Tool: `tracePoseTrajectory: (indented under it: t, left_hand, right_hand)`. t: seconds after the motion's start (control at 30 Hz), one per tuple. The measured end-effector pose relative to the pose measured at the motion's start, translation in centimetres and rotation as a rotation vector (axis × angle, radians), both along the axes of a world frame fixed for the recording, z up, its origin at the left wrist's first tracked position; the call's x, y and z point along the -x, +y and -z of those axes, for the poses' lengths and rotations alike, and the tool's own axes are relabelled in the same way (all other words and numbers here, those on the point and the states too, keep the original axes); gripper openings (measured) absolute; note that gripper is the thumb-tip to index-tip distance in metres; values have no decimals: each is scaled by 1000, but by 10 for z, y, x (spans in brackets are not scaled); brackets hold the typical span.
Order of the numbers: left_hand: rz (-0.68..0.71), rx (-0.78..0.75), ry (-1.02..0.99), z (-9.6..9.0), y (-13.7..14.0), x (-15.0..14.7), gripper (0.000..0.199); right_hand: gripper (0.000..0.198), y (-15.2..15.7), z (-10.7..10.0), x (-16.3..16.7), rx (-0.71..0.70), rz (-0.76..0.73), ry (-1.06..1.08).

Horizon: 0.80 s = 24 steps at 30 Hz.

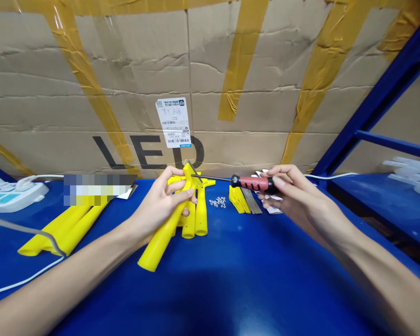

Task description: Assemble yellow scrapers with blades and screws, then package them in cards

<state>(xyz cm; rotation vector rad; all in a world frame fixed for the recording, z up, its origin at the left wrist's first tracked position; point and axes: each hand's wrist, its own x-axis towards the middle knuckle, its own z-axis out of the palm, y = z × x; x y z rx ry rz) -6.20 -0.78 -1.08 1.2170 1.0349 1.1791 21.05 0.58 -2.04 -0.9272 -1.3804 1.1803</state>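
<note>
My left hand (166,196) is closed around a yellow plastic scraper (161,240), its tubular handle slanting down toward me. A thin grey blade edge (193,171) shows at the scraper's raised head. In my right hand (297,186) is a red and black screwdriver (254,183), gripped by the end of its handle and held about level. The screwdriver's shaft points left and its tip meets the scraper's head; whether it sits in a screw is too small to tell. Behind my left hand lie several yellow handles (201,217), partly hidden. Small metal nuts or screws (218,202) lie in a loose pile beside them.
Yellow flat pieces (238,200) and grey blades (252,201) lie near my right hand. More yellow handles (77,219) rest at left, partly blurred out, near a white power strip (17,196) and cables. A taped cardboard box (210,79) stands behind the blue table (213,280).
</note>
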Motion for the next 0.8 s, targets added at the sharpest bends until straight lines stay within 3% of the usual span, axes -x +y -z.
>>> tracePoseTrajectory:
  t: [0.07,0.23,0.4,0.6,0.7,0.8]
  left_hand:
    - [-9,-11,5,-1,1,1,36]
    - [-20,10,17,-2,0,0,37]
    - [-46,-17,26,-2,-2,-1,35]
    - [-30,-59,70,3,-5,-5,37]
    - [-36,-121,88,2,-6,-4,36]
    - [-26,-117,105,1,-5,-3,35]
  right_hand:
    - [32,-1,-1,0,-26,-54,5]
    - [33,-3,2,5,-47,103,-167]
    - [28,-4,1,4,8,-105,25]
    - [32,-1,0,1,-55,102,-144]
    - [27,-2,-1,-1,-111,40,-126]
    - [27,-5,-2,-4,-232,33,-243]
